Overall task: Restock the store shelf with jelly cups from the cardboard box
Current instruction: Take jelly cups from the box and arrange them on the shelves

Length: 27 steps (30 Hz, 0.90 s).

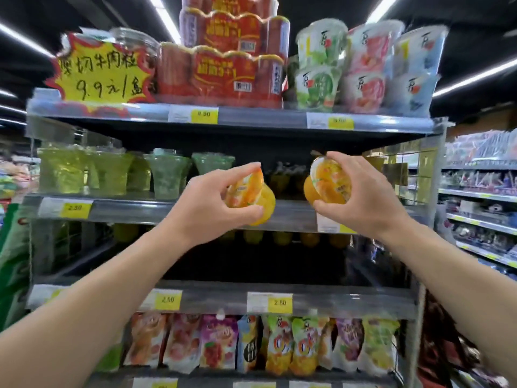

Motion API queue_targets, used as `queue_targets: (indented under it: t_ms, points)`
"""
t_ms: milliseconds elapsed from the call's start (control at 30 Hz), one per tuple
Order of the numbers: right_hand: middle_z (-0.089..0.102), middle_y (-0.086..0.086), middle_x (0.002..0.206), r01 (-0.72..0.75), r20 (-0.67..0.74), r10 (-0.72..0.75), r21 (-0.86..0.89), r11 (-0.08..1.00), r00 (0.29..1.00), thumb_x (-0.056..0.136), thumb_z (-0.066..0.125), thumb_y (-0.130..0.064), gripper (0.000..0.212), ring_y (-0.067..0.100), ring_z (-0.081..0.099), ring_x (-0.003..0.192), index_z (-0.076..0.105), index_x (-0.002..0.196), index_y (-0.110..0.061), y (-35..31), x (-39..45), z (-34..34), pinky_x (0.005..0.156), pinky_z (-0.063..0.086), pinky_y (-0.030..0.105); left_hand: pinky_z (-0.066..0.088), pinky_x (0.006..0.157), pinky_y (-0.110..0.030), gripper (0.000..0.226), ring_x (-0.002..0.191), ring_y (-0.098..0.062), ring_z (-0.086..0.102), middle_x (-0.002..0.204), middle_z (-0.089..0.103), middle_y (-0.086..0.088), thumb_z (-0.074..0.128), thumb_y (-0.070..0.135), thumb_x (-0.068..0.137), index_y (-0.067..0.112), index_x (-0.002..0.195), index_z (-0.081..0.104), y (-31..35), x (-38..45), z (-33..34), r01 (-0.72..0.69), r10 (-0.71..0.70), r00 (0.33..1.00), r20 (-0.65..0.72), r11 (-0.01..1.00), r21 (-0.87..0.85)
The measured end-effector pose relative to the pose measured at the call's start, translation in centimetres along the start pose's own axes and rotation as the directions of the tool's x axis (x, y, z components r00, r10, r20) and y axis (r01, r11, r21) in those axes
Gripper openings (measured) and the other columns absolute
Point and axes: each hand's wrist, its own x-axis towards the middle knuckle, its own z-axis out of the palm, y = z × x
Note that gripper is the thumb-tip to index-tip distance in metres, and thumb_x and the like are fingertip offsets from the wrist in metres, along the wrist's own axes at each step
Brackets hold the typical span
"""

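I have both hands raised in front of the store shelf (232, 212), each one carrying an orange jelly cup. My left hand (212, 203) grips the left jelly cup (253, 196) with the fingertips curled over the top of its foil lid and the thumb pressed under the rounded base — the cup is tipped on its side, lid facing left. My right hand (361, 197) pinches the right jelly cup (328, 182) the same way, fingers clamped over the top rim and thumb beneath, with its printed lid turned toward me and tilted. The two cups hang well apart, both just in front of the second shelf level, near its front rail and above the yellow price tags (76, 208). Behind them, deeper on that level, I make out a few darker orange cups (279, 179), blurred. To the left on the same level stands a row of green cups (112, 172). The top shelf carries red multipacks (223, 74), stacked cups in green, pink and blue (366, 65), and a handwritten yellow sign (100, 71). The lowest visible level holds colourful pouches (265, 345). The cardboard box is outside my view.
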Motion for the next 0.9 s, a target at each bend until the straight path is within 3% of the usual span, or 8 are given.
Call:
queue_targets:
  t_ms: [133, 233, 333, 467, 633, 767, 833, 900]
  points:
    - [0.050, 0.000, 0.131, -0.068, 0.017, 0.067, 0.056, 0.996, 0.998, 0.070, 0.081, -0.044, 0.090, 0.020, 0.048, 0.120, 0.038, 0.147, -0.024, 1.8, 5.0, 1.9, 0.095, 0.037, 0.028, 0.041, 0.083, -0.011, 0.073, 0.098, 0.002, 0.058, 0.107, 0.063, 0.017, 0.069, 0.050, 0.065, 0.053, 0.136, 0.051, 0.9, 4.1, 0.1, 0.000, 0.004, 0.998, -0.059, 0.997, 0.080]
    - [0.051, 0.001, 0.127, -0.121, 0.171, 0.103, 0.101, 0.987, 0.980, 0.070, 0.080, -0.044, 0.087, 0.019, 0.049, 0.112, 0.041, 0.144, -0.022, 2.9, 7.5, 4.0, 0.091, 0.041, 0.028, 0.038, 0.082, -0.007, 0.064, 0.098, 0.000, 0.057, 0.110, 0.061, 0.019, 0.074, 0.038, 0.076, 0.048, 0.135, 0.055, 1.0, 6.5, 0.7, 0.017, -0.010, 0.998, -0.060, 0.994, 0.111]
    - [0.059, -0.005, 0.123, -0.147, 0.316, 0.085, 0.177, 0.973, 0.945, 0.072, 0.079, -0.041, 0.070, 0.013, 0.054, 0.105, 0.053, 0.135, -0.026, 4.0, 8.6, 5.8, 0.085, 0.041, 0.022, 0.040, 0.085, -0.004, 0.051, 0.103, 0.004, 0.056, 0.118, 0.063, 0.020, 0.071, 0.025, 0.082, 0.042, 0.130, 0.062, 1.0, 8.2, 1.6, -0.008, 0.018, 0.997, -0.078, 0.992, 0.123]
    - [0.061, -0.009, 0.123, -0.170, 0.386, 0.043, 0.303, 0.938, 0.922, 0.071, 0.079, -0.044, 0.067, 0.012, 0.059, 0.110, 0.056, 0.132, -0.029, 5.3, 9.5, 6.8, 0.092, 0.047, 0.024, 0.039, 0.089, -0.004, 0.049, 0.109, 0.004, 0.054, 0.125, 0.058, 0.018, 0.064, 0.036, 0.077, 0.039, 0.125, 0.067, 0.9, 9.9, 2.9, -0.026, 0.035, 0.995, -0.097, 0.995, 0.094]
    - [0.055, -0.010, 0.129, -0.169, 0.353, 0.012, 0.418, 0.893, 0.935, 0.069, 0.086, -0.040, 0.085, 0.008, 0.056, 0.115, 0.043, 0.141, -0.028, 5.8, 9.3, 7.1, 0.096, 0.049, 0.025, 0.032, 0.078, 0.005, 0.030, 0.105, 0.016, 0.046, 0.120, 0.050, 0.014, 0.070, 0.028, 0.086, 0.034, 0.115, 0.072, 1.2, 11.8, 4.3, -0.064, 0.072, 0.994, -0.078, 0.993, 0.102]
    - [0.048, -0.010, 0.139, -0.159, 0.331, 0.004, 0.441, 0.883, 0.944, 0.068, 0.085, -0.047, 0.108, 0.009, 0.050, 0.124, 0.020, 0.152, -0.030, 5.9, 9.0, 6.9, 0.105, 0.045, 0.031, 0.039, 0.076, -0.005, 0.017, 0.099, 0.003, 0.051, 0.109, 0.047, 0.009, 0.075, 0.037, 0.083, 0.034, 0.100, 0.074, 1.5, 13.2, 5.7, -0.074, 0.079, 0.996, -0.051, 0.992, 0.101]
    - [0.045, -0.007, 0.141, -0.137, 0.291, 0.011, 0.414, 0.900, 0.957, 0.068, 0.084, -0.048, 0.109, 0.011, 0.047, 0.126, 0.015, 0.152, -0.031, 5.8, 8.7, 6.7, 0.107, 0.043, 0.032, 0.040, 0.076, -0.005, 0.016, 0.095, 0.000, 0.053, 0.105, 0.048, 0.008, 0.076, 0.038, 0.082, 0.036, 0.098, 0.073, 1.2, 13.5, 6.5, -0.071, 0.076, 0.994, -0.083, 0.995, 0.063]
    - [0.042, -0.007, 0.142, -0.113, 0.243, 0.010, 0.414, 0.903, 0.970, 0.070, 0.085, -0.044, 0.108, 0.011, 0.046, 0.126, 0.015, 0.152, -0.031, 5.6, 8.3, 6.6, 0.108, 0.041, 0.031, 0.046, 0.084, -0.017, 0.012, 0.095, -0.003, 0.057, 0.104, 0.054, 0.008, 0.075, 0.038, 0.084, 0.038, 0.096, 0.073, 0.6, 13.5, 7.3, -0.048, 0.044, 0.990, -0.131, 0.999, -0.023]
